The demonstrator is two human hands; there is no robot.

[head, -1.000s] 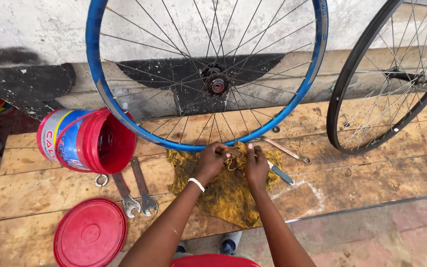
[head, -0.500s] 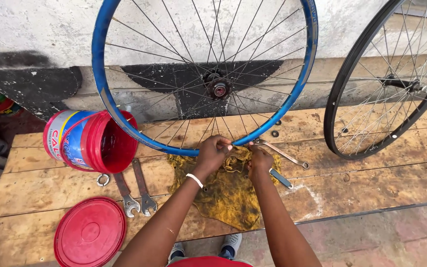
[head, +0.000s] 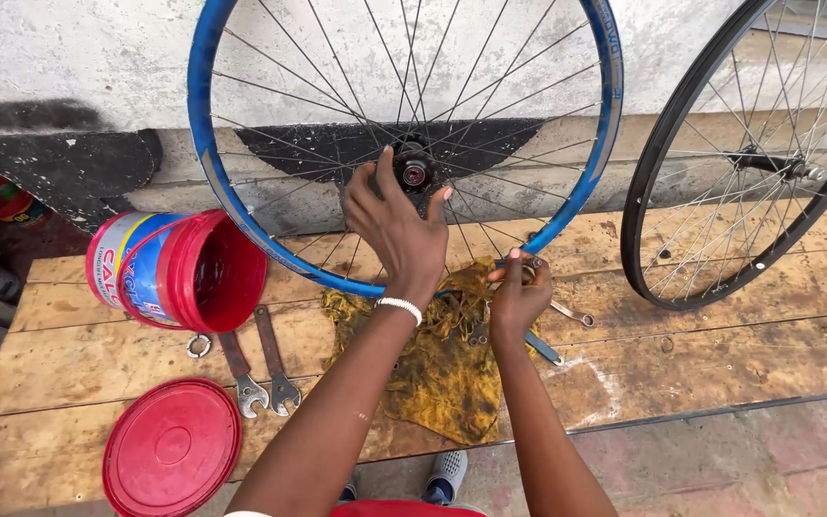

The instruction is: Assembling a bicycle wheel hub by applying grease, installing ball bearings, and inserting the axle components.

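Observation:
A blue-rimmed bicycle wheel (head: 205, 144) stands upright against the wall on a wooden platform. My left hand (head: 396, 228) reaches up with fingers spread and touches the hub (head: 414, 173) at the wheel's centre. My right hand (head: 519, 292) is lower, over a dirty yellow rag (head: 442, 373), with its fingers closed on a small metal part (head: 526, 262). Several small metal parts and a thin tool (head: 545, 348) lie on the rag by that hand.
A red bucket (head: 184, 273) lies on its side at the left, its red lid (head: 171, 446) flat in front. Two flat spanners (head: 260, 367) and a small ring (head: 198, 346) lie between them. A black-rimmed wheel (head: 681, 172) leans at the right.
My left hand has risen from the rag to the blue wheel's hub. My right hand stays low over the rag with the small part.

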